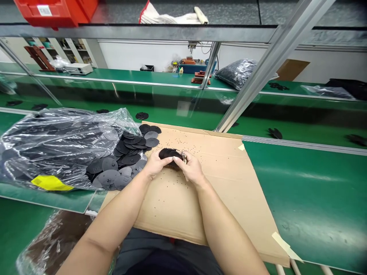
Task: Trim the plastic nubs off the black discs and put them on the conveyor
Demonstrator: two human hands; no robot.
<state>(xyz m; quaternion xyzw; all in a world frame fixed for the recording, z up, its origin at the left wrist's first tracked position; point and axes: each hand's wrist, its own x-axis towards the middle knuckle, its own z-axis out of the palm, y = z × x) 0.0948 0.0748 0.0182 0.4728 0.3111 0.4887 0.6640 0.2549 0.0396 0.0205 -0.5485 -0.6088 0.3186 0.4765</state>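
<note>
My left hand and my right hand meet above a flattened cardboard sheet, both shut on a curled stack of black plastic discs. A small metal piece shows at my right fingertips, but its exact kind is hard to tell. Many tiny black specks are scattered over the cardboard around my hands. To my left lies a heap of loose black and grey ribbed discs, partly spilling from a clear plastic bag.
Green workbenches with aluminium frame rails surround the cardboard, and taped corners hold it down. A yellow label lies by the bag. A red bin sits on an overhead shelf, and a bag of black parts lies on the far bench.
</note>
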